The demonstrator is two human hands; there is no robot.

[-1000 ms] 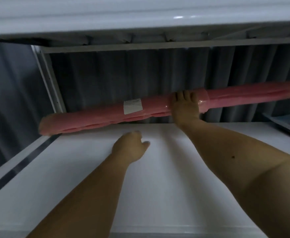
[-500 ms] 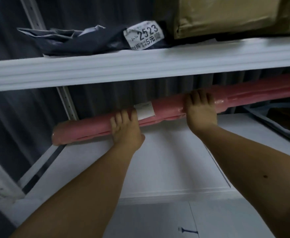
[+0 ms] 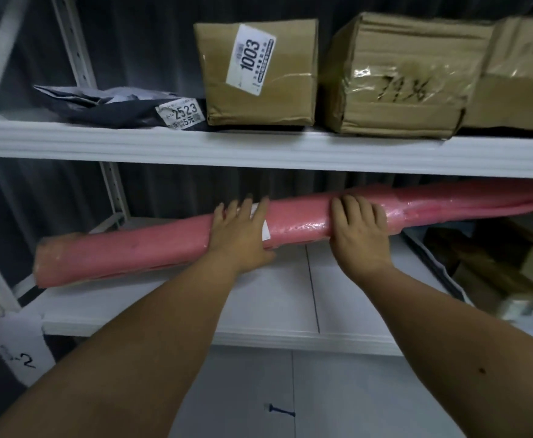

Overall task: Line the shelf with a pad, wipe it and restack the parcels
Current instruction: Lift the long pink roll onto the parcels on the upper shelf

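Observation:
A long pink rolled pad [image 3: 132, 251] lies across the white shelf [image 3: 278, 298], its left end sticking out past the shelf's left edge and its right end running off to the right. My left hand [image 3: 240, 238] grips the roll near its white label. My right hand [image 3: 360, 235] clasps the roll a little further right, on the shiny plastic-wrapped part. Both arms reach in from below.
The upper shelf [image 3: 259, 150] carries a dark grey mailer bag [image 3: 113, 105] marked 2523, a cardboard box [image 3: 259, 74] marked 1003 and two more boxes [image 3: 398, 77]. Further parcels [image 3: 492, 267] sit at the right on the lower shelf. A white upright post [image 3: 110, 184] stands at left.
My left hand came off the bare shelf and took hold of the roll. The roll has come forward toward the shelf's front, and the view has pulled back to show the upper shelf.

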